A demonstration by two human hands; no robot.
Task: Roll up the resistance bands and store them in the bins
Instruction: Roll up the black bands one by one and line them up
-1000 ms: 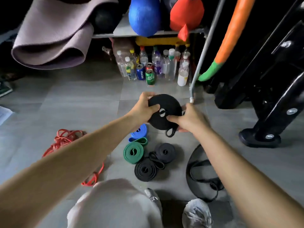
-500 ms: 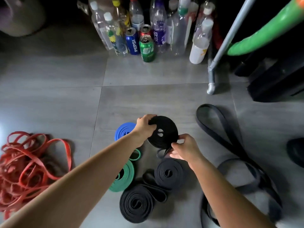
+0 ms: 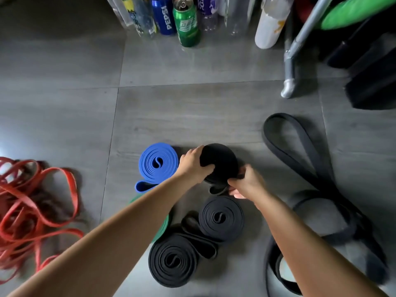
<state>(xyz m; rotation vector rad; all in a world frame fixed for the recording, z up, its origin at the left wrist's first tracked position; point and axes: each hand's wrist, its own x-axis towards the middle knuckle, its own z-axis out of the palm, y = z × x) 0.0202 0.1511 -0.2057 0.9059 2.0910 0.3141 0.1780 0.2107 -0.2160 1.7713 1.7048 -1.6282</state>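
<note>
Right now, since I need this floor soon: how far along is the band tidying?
Done: blue roll, green roll, middle black roll and near black roll lie coiled on the floor. In hand: left hand and right hand grip the held roll, black, beside the blue one. Left: the loose black bands and the red tangle are unrolled; no bin shows, so nothing looks stored.

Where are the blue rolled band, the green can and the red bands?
blue rolled band (image 3: 158,163), head view, centre of coil.
green can (image 3: 186,24), head view, middle of its side.
red bands (image 3: 12,196), head view, dense part of tangle.
</note>
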